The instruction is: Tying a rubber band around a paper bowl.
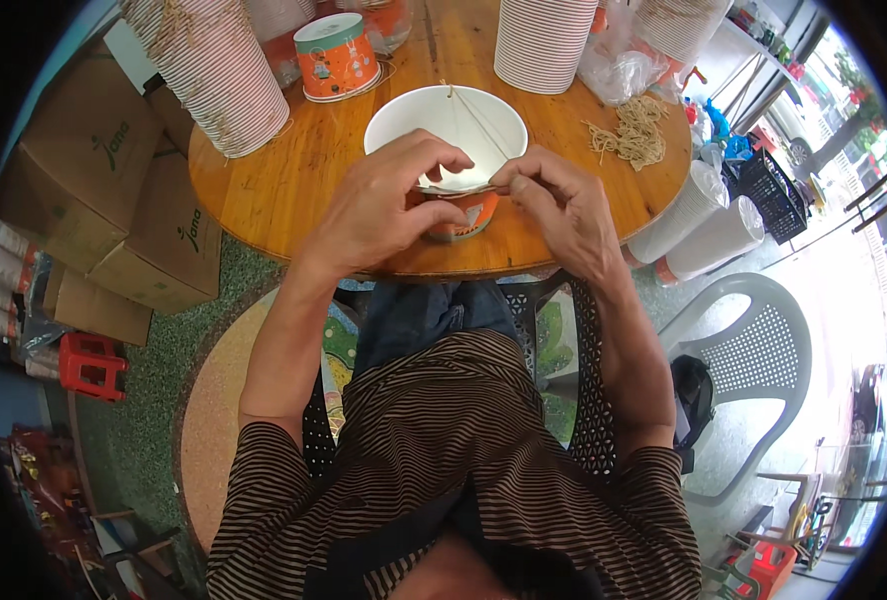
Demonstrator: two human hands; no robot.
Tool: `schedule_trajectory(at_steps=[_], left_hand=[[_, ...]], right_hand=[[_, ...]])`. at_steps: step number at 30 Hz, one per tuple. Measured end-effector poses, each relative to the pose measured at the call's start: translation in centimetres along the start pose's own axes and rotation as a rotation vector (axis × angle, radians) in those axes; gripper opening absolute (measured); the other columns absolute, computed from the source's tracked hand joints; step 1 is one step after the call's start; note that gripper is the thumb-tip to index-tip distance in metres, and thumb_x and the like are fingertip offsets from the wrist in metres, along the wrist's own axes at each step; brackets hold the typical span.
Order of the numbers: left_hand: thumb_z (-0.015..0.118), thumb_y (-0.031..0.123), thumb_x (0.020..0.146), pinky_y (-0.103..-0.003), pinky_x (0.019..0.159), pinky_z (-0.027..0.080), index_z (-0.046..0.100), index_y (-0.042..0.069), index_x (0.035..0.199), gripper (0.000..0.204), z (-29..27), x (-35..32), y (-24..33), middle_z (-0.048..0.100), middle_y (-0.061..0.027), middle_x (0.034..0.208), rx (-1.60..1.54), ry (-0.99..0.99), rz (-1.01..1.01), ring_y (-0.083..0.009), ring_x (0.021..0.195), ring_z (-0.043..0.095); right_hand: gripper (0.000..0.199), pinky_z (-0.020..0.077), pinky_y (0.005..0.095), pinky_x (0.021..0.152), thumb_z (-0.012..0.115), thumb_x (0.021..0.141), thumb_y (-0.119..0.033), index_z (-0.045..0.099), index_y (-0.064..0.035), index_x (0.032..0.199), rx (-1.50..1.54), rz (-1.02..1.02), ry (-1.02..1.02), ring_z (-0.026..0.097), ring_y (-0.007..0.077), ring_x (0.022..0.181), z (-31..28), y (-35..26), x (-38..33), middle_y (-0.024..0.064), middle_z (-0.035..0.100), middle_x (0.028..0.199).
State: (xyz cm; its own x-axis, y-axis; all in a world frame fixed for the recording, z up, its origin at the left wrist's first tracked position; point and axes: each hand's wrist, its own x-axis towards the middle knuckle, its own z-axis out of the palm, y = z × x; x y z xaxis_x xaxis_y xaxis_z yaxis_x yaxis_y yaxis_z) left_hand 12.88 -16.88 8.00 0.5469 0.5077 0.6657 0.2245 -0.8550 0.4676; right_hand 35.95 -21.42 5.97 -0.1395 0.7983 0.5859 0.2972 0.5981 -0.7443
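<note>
Cup stacks (214, 70) cut off; bowl (446, 125) pt. hidden

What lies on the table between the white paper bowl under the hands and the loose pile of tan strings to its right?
In the head view, only bare wooden table lies between the white paper bowl and the pile of tan strings; nothing else sits in that stretch.

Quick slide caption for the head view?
Left hand and right hand pinch thin string at the rim of a white paper bowl on a round wooden table.
</note>
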Motion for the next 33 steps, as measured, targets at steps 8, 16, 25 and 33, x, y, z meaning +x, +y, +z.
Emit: schedule_trajectory(at_steps=[8, 16, 25, 33], left_hand=[[0.078, 0.006, 0.082, -0.037, 0.069, 0.057, 0.068, 0.008, 0.111, 0.031, 1.2, -0.4, -0.8, 0.074, -0.0084, 0.089, 0.142, 0.041, -0.154, -0.0279, 0.082, 0.073], [0.077, 0.004, 0.082, -0.037, 0.07, 0.057, 0.07, 0.01, 0.11, 0.029, 2.1, -0.1, -1.9, 0.074, -0.0071, 0.096, 0.224, 0.098, -0.008, -0.027, 0.084, 0.073], [0.081, 0.007, 0.077, -0.034, 0.068, 0.056, 0.075, 0.011, 0.095, 0.019, 1.4, 0.1, -2.1, 0.071, -0.0008, 0.095, 0.158, 0.024, 0.166, -0.022, 0.083, 0.071], [0.08, 0.007, 0.074, -0.036, 0.065, 0.055, 0.073, 0.01, 0.089, 0.017, -0.5, 0.0, -1.6, 0.07, -0.0009, 0.095, 0.254, -0.069, 0.257, -0.0239, 0.081, 0.07]], right_hand=[[0.006, 0.0521, 0.0327, 0.069, 0.065, 0.091, 0.001, 0.067, 0.0019, 0.097, -0.215, -0.047, 0.096, 0.066, 0.0199, 0.075, -0.3, -0.4, -0.2, 0.0104, 0.067, 0.083], [0.013, 0.0538, 0.0393, 0.068, 0.073, 0.083, 0.0, 0.072, -0.0014, 0.096, -0.421, -0.308, 0.025, 0.067, 0.032, 0.077, 1.3, 1.2, -1.0, 0.0129, 0.067, 0.084], [0.009, 0.0553, 0.034, 0.068, 0.072, 0.086, -0.002, 0.073, -0.0003, 0.094, -0.251, -0.169, -0.028, 0.071, 0.0287, 0.082, 0.8, 0.3, -0.5, 0.013, 0.071, 0.093], [0.009, 0.0557, 0.0379, 0.073, 0.073, 0.08, -0.001, 0.074, -0.0025, 0.089, -0.409, -0.353, -0.085, 0.068, 0.0288, 0.084, -0.8, -0.4, -0.3, 0.0084, 0.07, 0.089]])
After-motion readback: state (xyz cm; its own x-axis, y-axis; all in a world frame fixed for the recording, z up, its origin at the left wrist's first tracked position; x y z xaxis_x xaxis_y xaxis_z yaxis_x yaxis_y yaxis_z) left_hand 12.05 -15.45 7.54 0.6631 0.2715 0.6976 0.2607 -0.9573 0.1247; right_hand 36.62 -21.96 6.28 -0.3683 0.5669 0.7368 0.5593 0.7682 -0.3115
